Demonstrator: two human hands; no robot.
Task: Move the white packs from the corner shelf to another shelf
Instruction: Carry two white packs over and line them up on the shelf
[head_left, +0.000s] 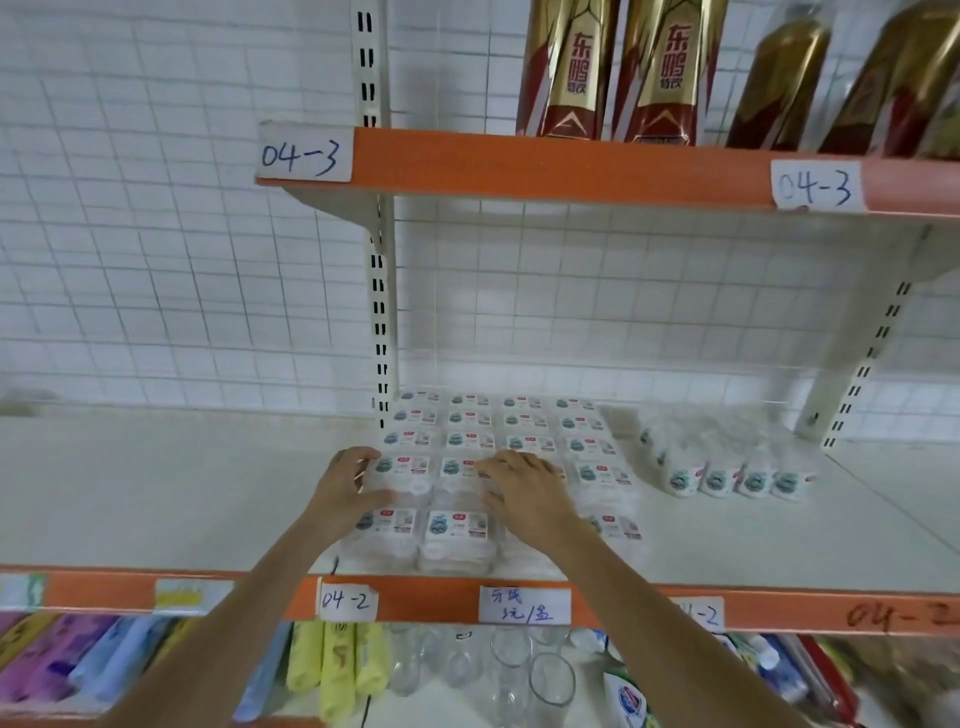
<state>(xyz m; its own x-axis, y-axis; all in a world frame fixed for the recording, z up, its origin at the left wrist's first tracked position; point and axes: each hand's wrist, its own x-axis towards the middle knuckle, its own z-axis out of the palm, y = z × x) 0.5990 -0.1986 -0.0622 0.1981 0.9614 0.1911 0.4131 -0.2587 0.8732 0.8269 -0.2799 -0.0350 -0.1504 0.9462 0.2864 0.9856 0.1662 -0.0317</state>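
I see tall gold bottles on the top shelf, a paper label reading 04-3, and clear glasses beside yellow rolls below.

Both bare forearms reach up and forward from the lower edge of the view, converging on the grid of white packs. The left hand sits at the left edge of that grid, palm down, fingers curled over the top of a pack and thumb pressed along its near side, gripping it. The right hand lies just right of it on the packs, palm down, fingers extended leftward and resting flat
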